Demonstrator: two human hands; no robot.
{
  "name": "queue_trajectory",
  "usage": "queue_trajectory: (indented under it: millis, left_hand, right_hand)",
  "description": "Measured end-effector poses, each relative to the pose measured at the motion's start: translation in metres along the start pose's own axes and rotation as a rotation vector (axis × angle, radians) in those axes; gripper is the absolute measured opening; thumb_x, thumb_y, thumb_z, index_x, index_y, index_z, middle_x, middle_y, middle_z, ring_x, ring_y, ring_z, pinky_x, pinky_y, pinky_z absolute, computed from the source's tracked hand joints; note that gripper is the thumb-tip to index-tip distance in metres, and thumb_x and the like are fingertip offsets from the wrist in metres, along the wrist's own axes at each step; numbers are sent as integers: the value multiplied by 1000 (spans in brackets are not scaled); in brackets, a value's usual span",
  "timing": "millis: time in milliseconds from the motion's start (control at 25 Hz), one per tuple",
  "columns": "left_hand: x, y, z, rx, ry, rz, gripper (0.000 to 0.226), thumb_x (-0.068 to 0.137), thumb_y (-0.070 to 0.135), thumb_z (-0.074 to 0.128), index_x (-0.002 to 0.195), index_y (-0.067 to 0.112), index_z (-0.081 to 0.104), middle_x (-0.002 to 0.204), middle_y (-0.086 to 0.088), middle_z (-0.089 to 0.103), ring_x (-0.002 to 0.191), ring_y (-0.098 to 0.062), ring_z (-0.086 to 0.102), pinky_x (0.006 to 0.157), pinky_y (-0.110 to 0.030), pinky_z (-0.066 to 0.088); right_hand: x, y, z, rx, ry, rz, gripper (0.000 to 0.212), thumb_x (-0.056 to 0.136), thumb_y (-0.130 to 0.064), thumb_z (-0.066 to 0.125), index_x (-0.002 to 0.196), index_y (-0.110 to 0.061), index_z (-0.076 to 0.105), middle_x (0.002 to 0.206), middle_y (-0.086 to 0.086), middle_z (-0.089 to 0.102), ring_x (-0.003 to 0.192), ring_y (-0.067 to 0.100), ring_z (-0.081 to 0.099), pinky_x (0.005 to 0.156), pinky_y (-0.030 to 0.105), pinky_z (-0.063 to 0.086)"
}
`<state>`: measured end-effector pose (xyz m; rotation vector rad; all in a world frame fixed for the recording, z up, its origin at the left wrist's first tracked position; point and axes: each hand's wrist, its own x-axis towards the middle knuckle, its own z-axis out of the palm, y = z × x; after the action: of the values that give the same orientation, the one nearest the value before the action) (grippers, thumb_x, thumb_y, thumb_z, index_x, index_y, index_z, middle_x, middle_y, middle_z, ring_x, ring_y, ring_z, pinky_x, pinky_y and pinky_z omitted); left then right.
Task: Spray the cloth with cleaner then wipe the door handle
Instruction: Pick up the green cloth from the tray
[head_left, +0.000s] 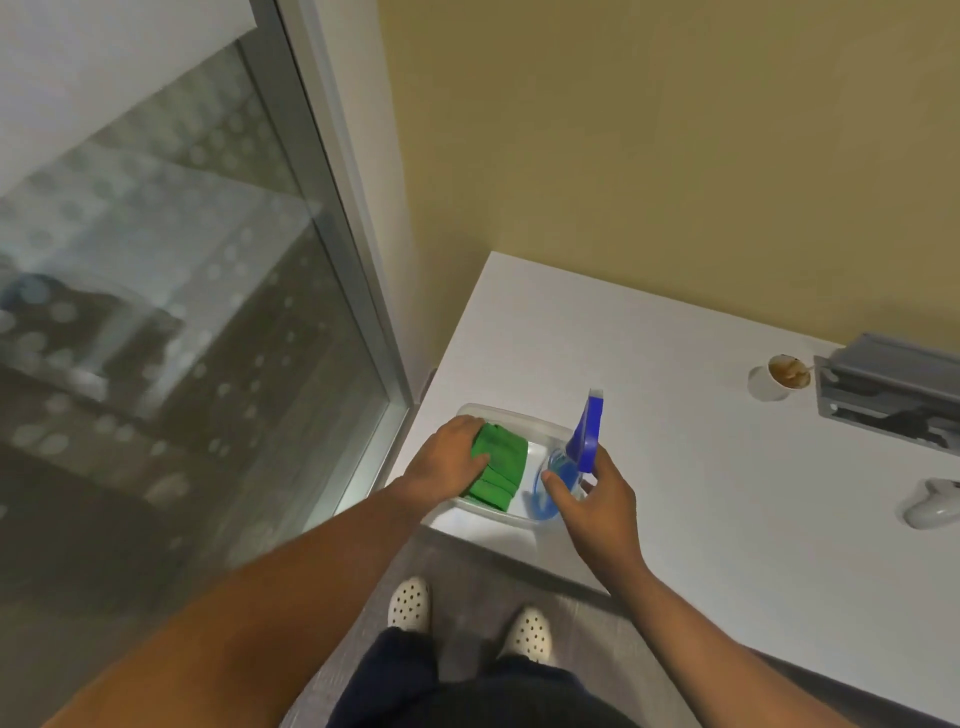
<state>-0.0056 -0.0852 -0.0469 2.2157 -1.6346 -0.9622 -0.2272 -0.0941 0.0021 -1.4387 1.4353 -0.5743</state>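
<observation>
A folded green cloth (500, 470) lies in a clear plastic tray (540, 432) near the left corner of a white table (701, 467). My left hand (447, 462) rests on the cloth's left side, thumb and fingers closed around its edge. A spray bottle (584, 441) with a blue trigger head and blue liquid stands in the tray's right end. My right hand (597, 499) is at the bottle's body, thumb in front and fingers behind, curled around it. No door handle is visible.
A glass door panel with a metal frame (358, 291) stands to the left of the table. On the table's right are a paper cup (779, 375), a grey device (893, 395) and a white controller (935, 503). My feet stand on grey carpet below.
</observation>
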Motion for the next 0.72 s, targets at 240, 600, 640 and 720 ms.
queue_trajectory:
  millis: [240,600,640,720]
  left_hand:
    - [41,2,14,-60,-85,-114,66,94,28,68,153,13,45,152,-13,54,138,-34,52,113,-42,43]
    - [24,20,8,-557,8,-207,2,86,13,62,86,11,62,84,-4,58,80,-24,56,63,-27,43]
    - [16,24,0,-679,24,-235,13,86,18,61,96,10,62,90,-7,60,83,-24,57,67,-29,47]
    - [1,25,-11,-886,35,-253,21,86,22,58,106,15,61,99,-12,62,92,-29,61,74,-36,52]
  right_hand:
    - [4,-3,3,-42,70,78,61,99,-18,79,153,-10,52,149,10,62,132,30,62,91,22,49]
    - [-3,12,1,-192,103,183,37,94,-32,85,118,-18,61,109,-6,66,94,10,62,73,14,48]
    - [-7,16,1,-220,61,243,29,94,-33,84,104,-16,63,97,0,67,86,14,63,68,19,49]
    - [-15,21,5,-194,-89,333,23,99,-29,79,93,-9,70,90,12,71,81,19,66,76,36,57]
